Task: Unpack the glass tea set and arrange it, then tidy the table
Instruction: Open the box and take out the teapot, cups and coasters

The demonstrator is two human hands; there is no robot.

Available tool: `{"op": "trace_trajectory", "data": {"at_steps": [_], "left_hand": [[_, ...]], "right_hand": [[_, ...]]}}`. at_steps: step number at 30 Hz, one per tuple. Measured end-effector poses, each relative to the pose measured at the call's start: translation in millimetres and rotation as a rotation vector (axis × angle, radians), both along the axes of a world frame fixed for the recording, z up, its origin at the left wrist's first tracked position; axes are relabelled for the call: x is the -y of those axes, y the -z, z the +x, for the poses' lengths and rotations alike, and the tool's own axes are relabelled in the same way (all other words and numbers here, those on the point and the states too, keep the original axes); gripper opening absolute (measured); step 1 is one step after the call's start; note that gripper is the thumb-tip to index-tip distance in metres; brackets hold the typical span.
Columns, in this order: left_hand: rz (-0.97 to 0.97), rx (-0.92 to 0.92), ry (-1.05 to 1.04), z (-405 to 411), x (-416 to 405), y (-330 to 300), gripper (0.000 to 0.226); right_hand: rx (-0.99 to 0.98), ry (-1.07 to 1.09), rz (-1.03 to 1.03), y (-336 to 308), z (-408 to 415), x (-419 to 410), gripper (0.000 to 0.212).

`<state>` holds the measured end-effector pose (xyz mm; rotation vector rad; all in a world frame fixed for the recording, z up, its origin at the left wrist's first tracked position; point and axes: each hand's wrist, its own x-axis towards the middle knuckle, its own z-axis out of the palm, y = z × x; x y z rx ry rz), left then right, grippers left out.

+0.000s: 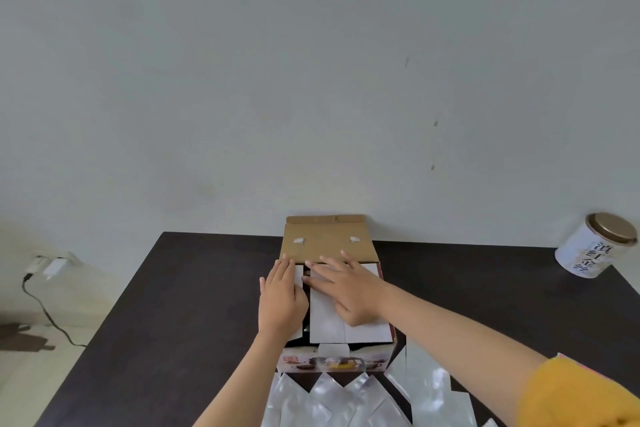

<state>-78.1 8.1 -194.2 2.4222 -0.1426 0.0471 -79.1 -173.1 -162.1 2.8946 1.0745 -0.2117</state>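
Note:
A printed cardboard tea set box (332, 361) stands on the dark table (166, 305), its brown lid flap (329, 239) folded back toward the wall. White inner cardboard pieces (325, 322) cover the top of the box, with a dark gap between them. My left hand (282, 298) lies flat on the left white piece, fingers straight. My right hand (346, 288) lies flat across the right white pieces, fingers spread and pointing left. No glassware shows; the box contents are hidden.
Several shiny white packaging sheets (346, 399) lie on the table in front of the box. A white tea tin (594, 246) with a gold lid stands at the far right. A charger and cable (48, 270) hang from the wall at left.

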Motion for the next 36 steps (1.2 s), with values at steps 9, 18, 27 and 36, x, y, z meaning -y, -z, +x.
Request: {"op": "trace_trajectory", "data": {"at_steps": [9,18,27,36], "left_hand": [[-0.065,-0.005,0.021,-1,-1,-3,0.054],[-0.023,-0.003,0.038,2,-2,1,0.053],[0.050,0.002,0.051,2,-1,4,0.053],[0.101,-0.001,0.059,4,-2,7,0.057]], "right_hand": [[0.010,-0.054,-0.030,-48,11,-3,0.050],[0.138,0.292,0.050,-126,-9,17,0.045],[0.103,0.634,-0.367,-100,-47,10,0.071],[0.110,0.638,-0.518,-78,-43,-2,0.077]]}}
